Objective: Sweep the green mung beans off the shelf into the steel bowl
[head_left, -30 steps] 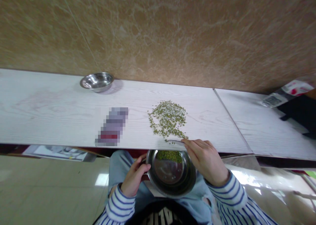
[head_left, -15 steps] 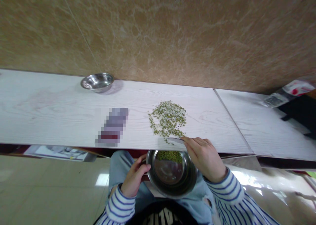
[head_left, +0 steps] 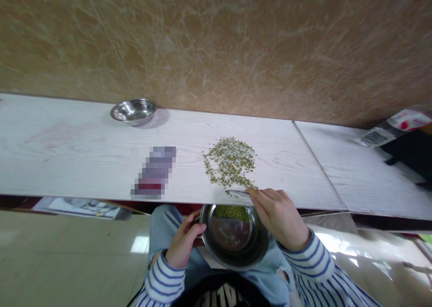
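Observation:
My left hand (head_left: 185, 239) is closed on the left side of a steel pot (head_left: 235, 264), thumb near its rim. The pot sits over my lap, just below the table edge, with small green beans (head_left: 231, 213) gathered at its far side. Above the pot's right rim, my right hand (head_left: 280, 215) grips a thin, greyish blade-like tool (head_left: 238, 193); its kind is hard to make out. The tool lies low at the table's front edge, beside a few loose beans. Just beyond it, a patch of green beans (head_left: 231, 158) is spread over the white table (head_left: 189, 158).
At the back left, a small steel bowl (head_left: 134, 112) stands against the marbled wall (head_left: 216, 51). A blurred-out flat object (head_left: 155, 172) lies left of the beans. Far right are a plastic packet (head_left: 391, 127) and a black item (head_left: 411, 154).
The tool and my right fingertips have shifted very slightly left and toward the table's front edge. My left hand and the pot stay where they were.

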Demonstrator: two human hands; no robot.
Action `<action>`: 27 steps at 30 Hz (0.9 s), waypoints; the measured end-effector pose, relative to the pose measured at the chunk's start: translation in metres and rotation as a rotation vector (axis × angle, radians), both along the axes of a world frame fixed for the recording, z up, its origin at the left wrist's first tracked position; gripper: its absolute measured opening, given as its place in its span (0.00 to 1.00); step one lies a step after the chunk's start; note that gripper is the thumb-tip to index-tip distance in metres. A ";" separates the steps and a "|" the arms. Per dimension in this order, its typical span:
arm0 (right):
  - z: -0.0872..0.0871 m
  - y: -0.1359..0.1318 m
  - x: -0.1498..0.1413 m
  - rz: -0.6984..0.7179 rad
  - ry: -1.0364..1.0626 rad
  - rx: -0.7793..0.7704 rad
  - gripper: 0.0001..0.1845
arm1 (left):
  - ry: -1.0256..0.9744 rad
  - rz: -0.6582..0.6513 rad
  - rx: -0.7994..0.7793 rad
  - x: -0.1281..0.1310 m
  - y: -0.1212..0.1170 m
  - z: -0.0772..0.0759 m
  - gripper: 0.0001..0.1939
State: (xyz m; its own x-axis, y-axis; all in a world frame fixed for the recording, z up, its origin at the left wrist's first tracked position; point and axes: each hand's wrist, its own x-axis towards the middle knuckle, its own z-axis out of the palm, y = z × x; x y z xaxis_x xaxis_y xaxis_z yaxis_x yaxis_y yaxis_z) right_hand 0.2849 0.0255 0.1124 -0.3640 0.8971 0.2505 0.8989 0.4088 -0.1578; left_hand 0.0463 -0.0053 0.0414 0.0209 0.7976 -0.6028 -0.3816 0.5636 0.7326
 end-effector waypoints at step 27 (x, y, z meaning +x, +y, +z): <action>-0.002 0.009 -0.005 -0.026 0.033 0.022 0.13 | 0.019 0.014 0.002 0.002 0.000 0.006 0.20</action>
State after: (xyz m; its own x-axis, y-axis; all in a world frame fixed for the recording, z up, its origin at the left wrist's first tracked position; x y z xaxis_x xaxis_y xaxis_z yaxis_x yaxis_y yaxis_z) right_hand 0.2799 0.0346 0.1108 -0.3321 0.9002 0.2817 0.9037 0.3892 -0.1784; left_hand 0.0483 -0.0057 0.0476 -0.0016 0.7990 -0.6013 -0.3759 0.5567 0.7408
